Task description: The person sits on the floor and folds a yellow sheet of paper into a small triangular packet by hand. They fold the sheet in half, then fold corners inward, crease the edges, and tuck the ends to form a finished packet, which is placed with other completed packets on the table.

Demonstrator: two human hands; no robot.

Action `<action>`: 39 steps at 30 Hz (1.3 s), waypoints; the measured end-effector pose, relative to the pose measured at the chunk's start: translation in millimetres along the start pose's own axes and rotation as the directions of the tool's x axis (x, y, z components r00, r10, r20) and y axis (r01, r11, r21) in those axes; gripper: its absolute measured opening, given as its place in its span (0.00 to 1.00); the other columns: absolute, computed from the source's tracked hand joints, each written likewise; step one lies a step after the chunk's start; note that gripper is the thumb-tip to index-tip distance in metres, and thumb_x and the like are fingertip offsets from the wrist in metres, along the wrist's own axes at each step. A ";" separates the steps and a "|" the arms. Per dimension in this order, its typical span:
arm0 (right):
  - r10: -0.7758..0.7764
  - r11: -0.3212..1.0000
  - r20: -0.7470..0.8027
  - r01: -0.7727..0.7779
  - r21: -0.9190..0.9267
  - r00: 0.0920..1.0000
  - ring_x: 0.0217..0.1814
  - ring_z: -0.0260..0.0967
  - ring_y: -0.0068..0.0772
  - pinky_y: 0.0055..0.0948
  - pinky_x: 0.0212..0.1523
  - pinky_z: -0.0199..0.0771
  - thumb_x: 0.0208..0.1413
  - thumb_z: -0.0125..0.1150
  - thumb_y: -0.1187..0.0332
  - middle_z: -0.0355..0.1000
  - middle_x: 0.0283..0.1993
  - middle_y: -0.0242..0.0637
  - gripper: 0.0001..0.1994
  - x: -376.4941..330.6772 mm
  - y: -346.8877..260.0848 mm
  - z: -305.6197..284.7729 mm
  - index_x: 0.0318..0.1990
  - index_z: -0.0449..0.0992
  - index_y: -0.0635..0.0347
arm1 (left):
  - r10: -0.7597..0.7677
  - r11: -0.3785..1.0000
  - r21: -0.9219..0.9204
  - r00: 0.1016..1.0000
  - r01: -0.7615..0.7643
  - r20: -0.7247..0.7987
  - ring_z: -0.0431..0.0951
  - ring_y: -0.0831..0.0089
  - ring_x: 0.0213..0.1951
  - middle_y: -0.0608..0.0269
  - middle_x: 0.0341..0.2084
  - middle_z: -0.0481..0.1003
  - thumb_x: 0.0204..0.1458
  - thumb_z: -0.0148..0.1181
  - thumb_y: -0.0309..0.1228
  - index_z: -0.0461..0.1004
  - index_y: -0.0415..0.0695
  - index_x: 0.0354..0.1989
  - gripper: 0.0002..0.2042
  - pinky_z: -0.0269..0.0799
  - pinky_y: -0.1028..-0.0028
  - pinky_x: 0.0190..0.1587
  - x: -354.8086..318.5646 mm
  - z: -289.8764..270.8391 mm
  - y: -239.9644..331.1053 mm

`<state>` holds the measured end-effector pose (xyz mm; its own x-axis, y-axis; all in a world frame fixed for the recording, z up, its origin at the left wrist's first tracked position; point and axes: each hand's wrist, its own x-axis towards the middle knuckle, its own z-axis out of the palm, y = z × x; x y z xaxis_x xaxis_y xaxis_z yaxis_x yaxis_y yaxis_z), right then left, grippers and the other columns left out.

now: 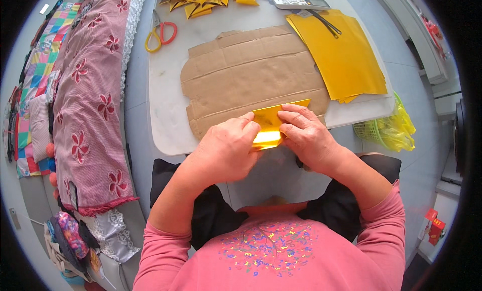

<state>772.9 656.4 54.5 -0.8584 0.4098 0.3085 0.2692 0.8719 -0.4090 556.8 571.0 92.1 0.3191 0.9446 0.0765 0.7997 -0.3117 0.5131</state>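
A stack of yellow sheets point(344, 57) lies at the upper right of the tabletop point(168, 125), beside flattened brown cardboard point(246, 73). At frame centre, the left hand point(228, 148) and right hand point(306, 135) each keep a pinching grip on a gold foil sheet point(271, 125), knuckles raised, over the cardboard's near edge.

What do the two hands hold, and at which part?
Both hands, left hand and right hand, pinch one folded gold paper sheet at its lower edges.

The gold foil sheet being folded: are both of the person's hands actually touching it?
Touching. The head view shows the left hand and right hand both pinching the gold foil sheet, fingertips pressed on its surface above the cardboard.
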 end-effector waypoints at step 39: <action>0.266 0.959 -0.009 -0.263 0.107 0.964 0.49 0.63 0.50 0.39 0.52 0.65 0.47 0.63 0.76 0.68 0.43 0.48 0.07 22.7 6.1 7.6 0.26 0.70 0.70 | -0.274 0.957 0.069 0.956 0.282 -0.104 0.72 0.55 0.37 0.54 0.28 0.74 0.49 0.59 0.28 0.71 0.40 0.27 0.05 0.70 0.62 0.42 24.1 8.5 -36.2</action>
<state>751.7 669.0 52.5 -0.7519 0.6293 0.1967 0.4374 0.6994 -0.5653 539.9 604.1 68.1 0.0332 0.9992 0.0210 0.8904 -0.0391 0.4536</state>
